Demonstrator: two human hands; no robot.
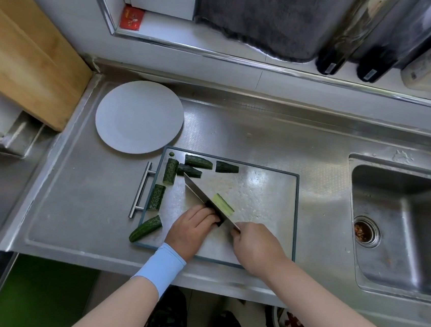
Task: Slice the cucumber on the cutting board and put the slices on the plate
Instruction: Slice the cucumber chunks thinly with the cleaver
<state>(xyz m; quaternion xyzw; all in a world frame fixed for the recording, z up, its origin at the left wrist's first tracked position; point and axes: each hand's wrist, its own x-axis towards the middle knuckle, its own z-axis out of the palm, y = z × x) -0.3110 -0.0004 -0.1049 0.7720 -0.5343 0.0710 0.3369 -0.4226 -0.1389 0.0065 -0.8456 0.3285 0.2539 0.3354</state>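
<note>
A steel cutting board [264, 195] with a dark rim lies on the metal counter. Several dark green cucumber pieces lie along its left and far edges, such as one at the near left corner [146, 228] and one at the far side [226, 167]. My right hand [255, 244] grips the handle of a knife [200, 197], whose blade slants across the board. The blade rests on a cucumber piece [223, 203] with its pale cut face up. My left hand [191, 228] holds the near end of that piece, beside the blade. A white plate [139, 116] sits bare beyond the board's left corner.
A sink [398, 230] with a drain lies to the right of the board. A wooden board [21, 47] leans at the far left. A grey cloth [264, 16] and dark bottles [338, 51] stand on the windowsill behind the counter.
</note>
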